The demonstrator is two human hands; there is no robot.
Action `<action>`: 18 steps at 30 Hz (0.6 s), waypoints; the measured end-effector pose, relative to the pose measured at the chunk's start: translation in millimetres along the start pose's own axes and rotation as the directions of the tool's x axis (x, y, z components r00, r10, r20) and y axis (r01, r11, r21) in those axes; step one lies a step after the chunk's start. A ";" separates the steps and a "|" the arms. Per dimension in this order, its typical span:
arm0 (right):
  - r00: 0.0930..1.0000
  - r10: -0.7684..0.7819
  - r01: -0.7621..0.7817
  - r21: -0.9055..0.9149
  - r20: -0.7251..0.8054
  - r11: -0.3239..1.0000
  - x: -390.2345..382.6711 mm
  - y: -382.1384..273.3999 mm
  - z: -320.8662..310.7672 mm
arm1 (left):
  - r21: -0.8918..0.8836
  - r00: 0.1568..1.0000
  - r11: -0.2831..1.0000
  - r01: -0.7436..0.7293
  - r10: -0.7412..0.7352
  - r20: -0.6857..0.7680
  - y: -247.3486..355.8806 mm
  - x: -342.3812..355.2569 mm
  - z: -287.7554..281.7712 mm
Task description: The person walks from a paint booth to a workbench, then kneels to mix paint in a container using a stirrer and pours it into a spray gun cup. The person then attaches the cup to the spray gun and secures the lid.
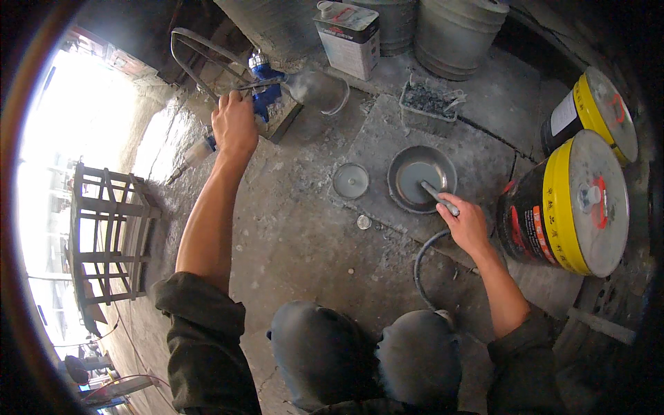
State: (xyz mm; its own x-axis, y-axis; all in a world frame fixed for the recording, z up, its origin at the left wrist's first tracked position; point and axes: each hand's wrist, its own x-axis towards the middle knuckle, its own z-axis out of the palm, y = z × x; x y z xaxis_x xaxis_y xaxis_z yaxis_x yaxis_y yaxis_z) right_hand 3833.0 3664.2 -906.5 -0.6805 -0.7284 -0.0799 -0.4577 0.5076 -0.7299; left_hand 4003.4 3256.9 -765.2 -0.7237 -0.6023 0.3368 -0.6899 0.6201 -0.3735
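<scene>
My left hand (234, 124) reaches far forward and grips a thin metal rod (259, 84) that leads to a blue spray gun (265, 88) with a clear cup (319, 90) lying on a block. My right hand (467, 225) holds a grey stick (438, 197) dipped into a round can of grey paint (422, 178). The can's lid (351, 180) lies flat just to its left.
Two large yellow-rimmed black drums (570, 204) (595, 114) lie at the right. A rectangular tin (349, 34), grey buckets (456, 31) and a small tray of debris (429, 104) stand at the back. A metal frame (111, 232) stands at the left edge. My knees (366, 360) are below.
</scene>
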 end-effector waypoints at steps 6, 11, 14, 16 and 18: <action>0.999 0.033 -0.033 0.035 -0.021 0.999 3.4 6.3 -0.9 | -0.030 0.992 0.995 0.091 -0.088 0.089 -4.8 -5.5 19.5; 0.994 0.045 -0.037 0.078 -0.097 0.996 9.0 20.1 -3.2 | -0.126 0.771 0.879 0.460 -0.325 0.547 -12.7 -32.8 53.9; 0.992 0.051 -0.034 0.148 -0.113 0.988 13.8 22.0 8.7 | -0.222 0.674 0.771 0.597 -0.332 0.660 -49.5 -85.9 118.4; 0.992 0.109 -0.094 0.190 -0.068 0.977 20.3 20.4 12.1 | -0.344 0.443 0.343 0.874 -0.274 0.853 -66.2 -126.0 138.1; 0.983 0.134 -0.109 0.191 -0.124 0.976 24.7 30.9 6.3 | -0.355 0.396 0.238 0.904 -0.155 0.905 -37.9 -143.9 128.6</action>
State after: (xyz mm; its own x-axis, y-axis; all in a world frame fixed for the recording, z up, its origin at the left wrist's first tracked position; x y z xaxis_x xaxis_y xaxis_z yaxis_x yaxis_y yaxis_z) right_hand 3805.6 3659.0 -935.4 -0.8014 -0.5910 -0.0921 -0.2632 0.4867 -0.8330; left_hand 4135.8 3255.4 -910.7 -0.1650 -0.7900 -0.5905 -0.8240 -0.2185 0.5227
